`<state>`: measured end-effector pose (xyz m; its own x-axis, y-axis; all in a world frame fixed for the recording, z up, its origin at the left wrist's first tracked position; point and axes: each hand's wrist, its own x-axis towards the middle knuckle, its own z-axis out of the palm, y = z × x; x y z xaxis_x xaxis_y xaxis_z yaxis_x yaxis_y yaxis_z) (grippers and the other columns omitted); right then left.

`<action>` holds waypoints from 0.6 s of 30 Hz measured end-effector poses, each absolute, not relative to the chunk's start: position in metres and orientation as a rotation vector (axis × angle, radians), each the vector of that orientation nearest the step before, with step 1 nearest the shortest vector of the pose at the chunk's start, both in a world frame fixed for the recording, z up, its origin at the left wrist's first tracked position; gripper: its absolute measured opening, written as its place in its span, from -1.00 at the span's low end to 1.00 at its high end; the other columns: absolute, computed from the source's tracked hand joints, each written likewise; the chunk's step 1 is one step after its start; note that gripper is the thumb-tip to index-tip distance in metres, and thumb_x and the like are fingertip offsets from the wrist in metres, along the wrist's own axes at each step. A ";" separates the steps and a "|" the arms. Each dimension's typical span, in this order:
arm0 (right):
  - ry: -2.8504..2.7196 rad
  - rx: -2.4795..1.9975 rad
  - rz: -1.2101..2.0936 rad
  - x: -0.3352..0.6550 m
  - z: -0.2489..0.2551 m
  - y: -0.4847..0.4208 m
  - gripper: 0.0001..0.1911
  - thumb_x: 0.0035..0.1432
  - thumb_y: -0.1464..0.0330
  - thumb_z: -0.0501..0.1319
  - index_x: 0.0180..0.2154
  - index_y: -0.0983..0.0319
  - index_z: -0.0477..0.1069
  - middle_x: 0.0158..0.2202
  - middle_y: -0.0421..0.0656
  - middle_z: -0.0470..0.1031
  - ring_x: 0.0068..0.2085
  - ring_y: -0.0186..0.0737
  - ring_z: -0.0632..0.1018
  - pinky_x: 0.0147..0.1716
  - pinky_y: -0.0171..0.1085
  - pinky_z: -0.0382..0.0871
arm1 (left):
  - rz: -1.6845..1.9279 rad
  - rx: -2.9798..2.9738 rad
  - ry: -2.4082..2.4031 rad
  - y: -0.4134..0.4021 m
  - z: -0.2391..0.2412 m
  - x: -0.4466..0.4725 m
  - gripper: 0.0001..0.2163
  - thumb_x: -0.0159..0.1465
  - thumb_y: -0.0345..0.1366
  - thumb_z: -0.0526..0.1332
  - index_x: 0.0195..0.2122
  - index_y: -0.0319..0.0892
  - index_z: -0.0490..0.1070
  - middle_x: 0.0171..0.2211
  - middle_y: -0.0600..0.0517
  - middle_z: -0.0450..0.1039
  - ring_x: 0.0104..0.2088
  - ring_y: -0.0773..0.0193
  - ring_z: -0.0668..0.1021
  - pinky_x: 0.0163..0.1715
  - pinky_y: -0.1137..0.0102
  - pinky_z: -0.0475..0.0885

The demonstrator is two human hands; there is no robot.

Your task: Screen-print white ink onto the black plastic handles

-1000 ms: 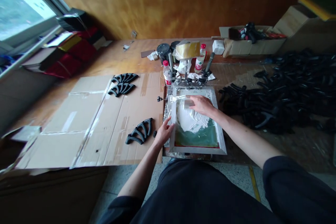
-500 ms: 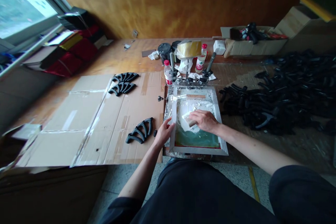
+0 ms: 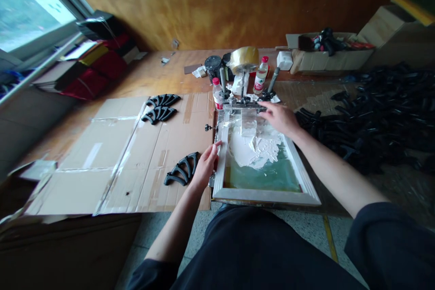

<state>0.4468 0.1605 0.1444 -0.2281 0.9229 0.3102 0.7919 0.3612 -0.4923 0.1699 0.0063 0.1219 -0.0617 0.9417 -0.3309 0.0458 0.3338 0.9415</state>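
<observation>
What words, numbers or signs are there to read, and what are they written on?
None can be read for sure.
Back bottle: print on its label, too small and blurred.
Front bottle: print on its red-and-white label, too small and blurred too.
Black tub: no writing I can make out.
Metal frame: no writing I can make out.

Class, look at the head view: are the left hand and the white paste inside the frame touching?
Apart. The head view shows it: the left rail of the frame lies between the left hand and the white paste.
</observation>
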 end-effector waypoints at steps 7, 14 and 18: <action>-1.862 -1.631 0.425 0.506 0.091 0.140 -0.73 0.26 0.32 0.14 -0.31 0.40 0.51 -0.43 -0.16 0.53 -0.41 -0.36 0.42 -0.37 -0.41 0.32 | 1.436 1.020 1.138 0.060 0.188 0.190 -0.51 0.31 0.14 0.00 -0.03 -0.14 0.42 -0.20 -0.04 0.50 -0.31 0.30 0.54 -0.39 0.42 0.48; -2.472 -1.624 0.381 0.419 0.045 0.057 -0.83 0.25 0.32 0.20 -0.34 0.29 0.43 -0.28 0.00 0.51 -0.16 -0.08 0.47 -0.14 -0.21 0.29 | 1.195 0.700 1.161 0.042 0.147 0.221 -0.48 0.26 0.15 0.09 -0.03 -0.23 0.34 -0.21 -0.15 0.55 -0.33 0.24 0.60 -0.44 0.42 0.49; -2.444 -1.518 0.441 0.387 0.065 0.028 -0.79 0.35 0.32 0.04 -0.26 0.26 0.39 -0.32 -0.04 0.50 -0.19 -0.10 0.45 -0.21 -0.23 0.30 | 0.765 0.384 1.106 -0.012 0.094 0.242 -0.52 0.24 0.12 0.14 -0.10 -0.23 0.39 -0.10 -0.20 0.54 -0.22 0.14 0.62 -0.40 0.36 0.53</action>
<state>0.3874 0.0285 0.0648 -0.4366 0.8989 0.0364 0.8294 0.4178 -0.3707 0.2418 -0.0120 0.0938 0.2333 0.7189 -0.6548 -0.3592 0.6894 0.6290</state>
